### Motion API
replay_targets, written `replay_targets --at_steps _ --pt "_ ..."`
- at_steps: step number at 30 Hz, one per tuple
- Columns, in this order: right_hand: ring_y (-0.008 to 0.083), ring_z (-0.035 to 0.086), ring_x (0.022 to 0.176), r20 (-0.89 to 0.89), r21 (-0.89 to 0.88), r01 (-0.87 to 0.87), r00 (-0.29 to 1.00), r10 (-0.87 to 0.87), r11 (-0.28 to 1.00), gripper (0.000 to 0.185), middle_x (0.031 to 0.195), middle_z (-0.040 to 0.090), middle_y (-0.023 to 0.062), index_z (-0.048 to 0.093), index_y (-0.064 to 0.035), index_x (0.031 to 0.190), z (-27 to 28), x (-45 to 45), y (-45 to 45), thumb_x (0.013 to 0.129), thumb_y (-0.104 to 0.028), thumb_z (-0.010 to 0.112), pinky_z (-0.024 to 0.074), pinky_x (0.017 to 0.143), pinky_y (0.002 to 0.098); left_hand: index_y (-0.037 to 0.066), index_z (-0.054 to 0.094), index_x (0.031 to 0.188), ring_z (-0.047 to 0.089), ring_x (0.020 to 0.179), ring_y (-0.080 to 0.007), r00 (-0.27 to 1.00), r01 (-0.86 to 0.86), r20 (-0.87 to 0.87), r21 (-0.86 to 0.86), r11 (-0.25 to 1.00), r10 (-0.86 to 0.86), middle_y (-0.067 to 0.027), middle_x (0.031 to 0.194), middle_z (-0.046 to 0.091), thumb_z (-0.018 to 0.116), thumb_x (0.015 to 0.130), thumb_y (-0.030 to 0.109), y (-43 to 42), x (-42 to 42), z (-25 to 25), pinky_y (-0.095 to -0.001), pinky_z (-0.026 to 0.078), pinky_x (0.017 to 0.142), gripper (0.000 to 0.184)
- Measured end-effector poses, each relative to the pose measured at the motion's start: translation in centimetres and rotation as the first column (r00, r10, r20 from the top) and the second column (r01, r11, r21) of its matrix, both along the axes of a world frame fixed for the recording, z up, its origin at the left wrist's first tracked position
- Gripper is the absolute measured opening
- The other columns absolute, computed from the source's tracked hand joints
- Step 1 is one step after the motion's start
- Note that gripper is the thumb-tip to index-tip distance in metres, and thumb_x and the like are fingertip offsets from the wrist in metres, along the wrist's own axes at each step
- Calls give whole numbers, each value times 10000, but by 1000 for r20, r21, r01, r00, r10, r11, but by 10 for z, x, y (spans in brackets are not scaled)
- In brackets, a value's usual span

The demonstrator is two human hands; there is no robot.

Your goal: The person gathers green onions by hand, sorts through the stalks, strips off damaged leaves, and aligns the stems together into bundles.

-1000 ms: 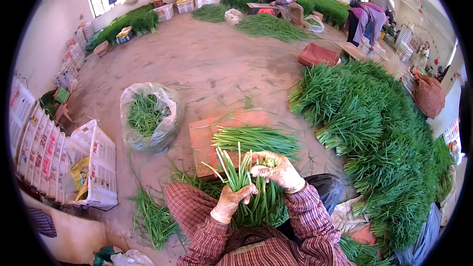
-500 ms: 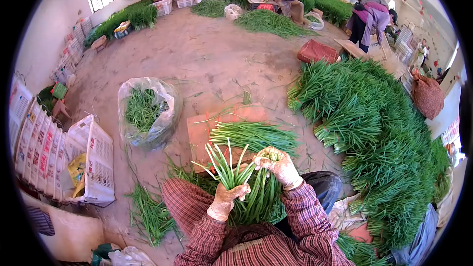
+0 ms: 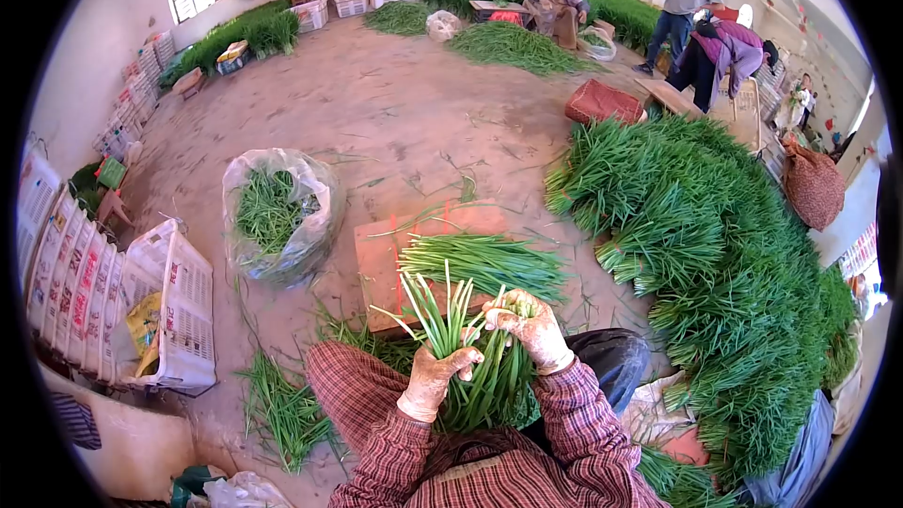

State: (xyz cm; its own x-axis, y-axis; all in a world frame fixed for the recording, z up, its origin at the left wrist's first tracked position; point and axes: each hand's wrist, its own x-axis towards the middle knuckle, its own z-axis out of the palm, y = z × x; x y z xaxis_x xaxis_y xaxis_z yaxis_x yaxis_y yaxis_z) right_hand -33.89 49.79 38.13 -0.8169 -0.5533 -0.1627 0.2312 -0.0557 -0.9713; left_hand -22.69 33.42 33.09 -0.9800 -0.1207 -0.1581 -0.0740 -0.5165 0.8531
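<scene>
My left hand (image 3: pixel 435 382), in a pale soiled glove, is closed round a bunch of garlic chives (image 3: pixel 437 312), white stalk ends pointing up and away from me. The green leaves hang down over my lap. My right hand (image 3: pixel 533 327), gloved the same way, is beside the bunch with fingers pinched together on some chive stalks at its right side. Just beyond both hands, a loose bundle of chives (image 3: pixel 482 261) lies across a reddish board (image 3: pixel 378 259) on the floor. Orange-red ties show at the board's far edge.
A large heap of chives (image 3: pixel 724 263) curves along my right. Ahead to the left stands a clear plastic bag (image 3: pixel 326 196) of loose greens. White crates (image 3: pixel 193 325) line the left. Several people work at the back, near a red sack (image 3: pixel 602 102) and more chives.
My right hand has shifted slightly, still pinching by the bunch; my left keeps its hold. At the back right, a standing person in grey has moved into fuller view, and a bending person has shifted.
</scene>
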Motion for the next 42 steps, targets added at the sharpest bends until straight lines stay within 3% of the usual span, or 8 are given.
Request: replay_targets --at_steps 5,13,18,24,27,34,36,42 --pt "143 656 905 40 -160 99 995 -93 982 170 1065 703 98 620 24 1056 -6 4 3 900 -21 670 524 856 286 -46 615 1154 627 700 -133 996 -91 -10 62 994 92 -153 1002 701 754 877 179 4 -4 -7 -252 488 564 382" --pt "102 637 882 -135 -58 104 985 -111 993 130 1006 703 44 656 -10 1036 -7 6 4 915 -54 672 513 791 252 -7 685 1132 628 895 -107 976 -216 -26 -43 975 215 -43 1028 707 777 861 160 7 -7 -9 -258 494 826 331" --pt "64 622 846 -12 -45 54 998 -55 998 174 976 703 8 654 -37 1058 0 10 2 922 -132 706 501 715 216 -4 690 1109 631 918 -117 970 -244 -42 -95 965 241 -41 1018 706 779 853 153 7 -4 -14 -270 489 851 313" --pt "42 599 841 -236 152 -49 968 84 987 259 988 687 -53 700 -120 1079 -8 8 3 903 -307 736 520 673 235 23 660 939 643 840 -129 932 -362 -14 34 932 362 -42 932 683 768 835 72 15 -15 -21 -255 508 781 158" --pt "37 581 803 -198 179 -72 974 107 981 278 913 652 -63 666 -136 1092 -15 9 0 918 -348 714 482 655 223 -24 634 1149 614 896 -118 946 -312 -152 -187 932 286 -67 1008 660 644 954 63 16 -1 10 -273 517 766 214" --pt "32 599 831 -68 155 -154 984 166 976 279 922 665 -55 643 -116 1124 -25 6 9 946 -329 675 465 628 220 12 440 1416 634 967 -186 961 -240 -88 197 951 261 -109 1275 590 591 970 26 9 0 -35 -321 553 832 471" --pt "47 573 803 -102 174 -188 973 207 967 302 934 656 -51 633 -120 1155 -30 8 3 948 -338 667 465 643 223 -7 439 1423 624 1002 -191 913 -178 -395 -152 972 105 -118 1335 577 610 962 37 6 -3 -53 -308 531 868 493" --pt "69 538 758 -148 234 -228 952 267 945 326 860 607 -33 639 -111 1147 -15 13 1 940 -360 673 458 673 251 -37 537 1348 559 1156 -181 987 -158 -48 -168 973 152 -103 1332 583 668 907 6 15 2 -8 -310 482 960 462"
